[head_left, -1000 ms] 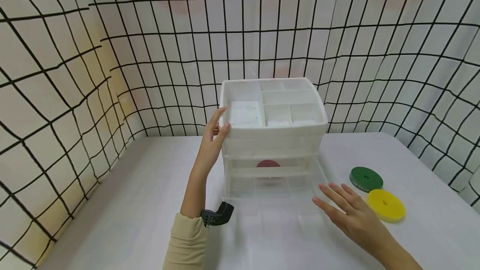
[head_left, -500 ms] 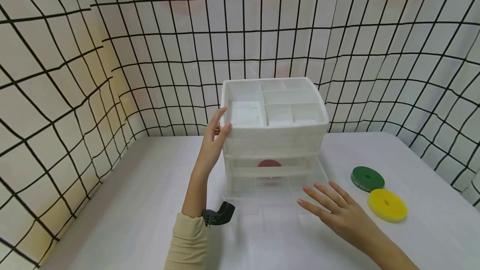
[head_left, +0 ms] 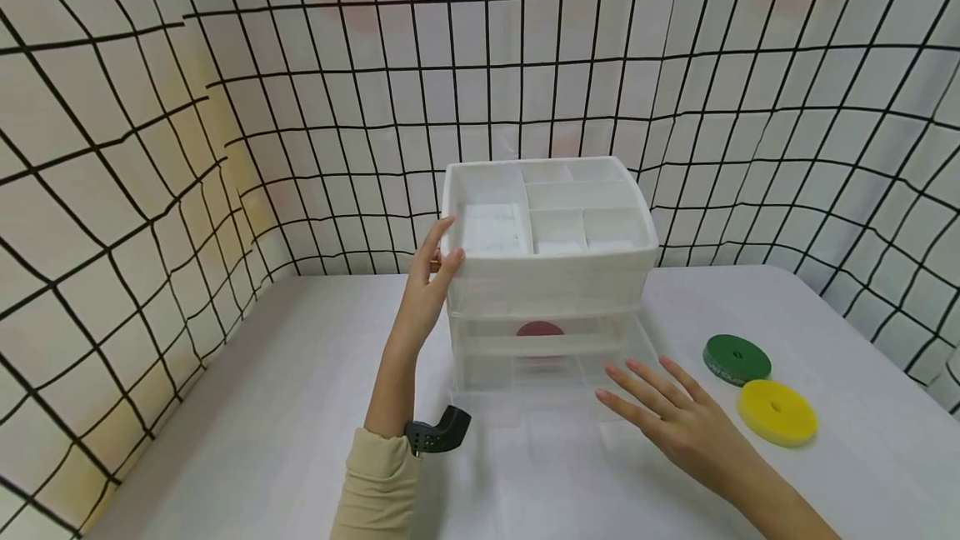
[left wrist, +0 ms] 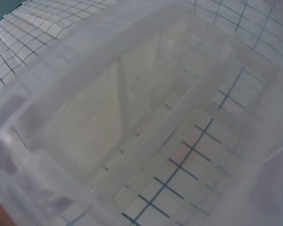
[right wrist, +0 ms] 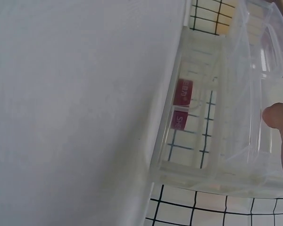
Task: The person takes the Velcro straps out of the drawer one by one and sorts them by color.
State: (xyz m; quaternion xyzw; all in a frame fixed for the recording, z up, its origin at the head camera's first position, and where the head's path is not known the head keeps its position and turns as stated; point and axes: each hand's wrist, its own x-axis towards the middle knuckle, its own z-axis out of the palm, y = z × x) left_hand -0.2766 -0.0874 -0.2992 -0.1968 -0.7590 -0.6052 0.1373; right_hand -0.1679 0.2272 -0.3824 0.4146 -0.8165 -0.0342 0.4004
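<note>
A white, see-through drawer organizer [head_left: 551, 286] with a divided top tray stands at the middle of the table. My left hand [head_left: 420, 302] grips its left front corner, the thumb on the front rim and fingers along the side. Low on the organizer, a clear drawer [head_left: 555, 373] sticks out toward me. My right hand [head_left: 686, 432], fingers straight and spread, holds nothing; its fingertips overlap the drawer's right front corner. A red round thing [head_left: 540, 329] shows inside the organizer; in the right wrist view the red thing [right wrist: 183, 92] bears white lettering, and my right thumb [right wrist: 278, 117] is at the edge.
To the right on the white table [head_left: 300, 407] lie a green roll [head_left: 737, 359] and a yellow roll [head_left: 777, 413], side by side. Black grid netting [head_left: 360, 132] over white walls encloses the table at the back and both sides.
My right hand has moved left, away from the yellow roll and over the drawer's front corner, then stayed there. My left hand keeps its grip on the organizer.
</note>
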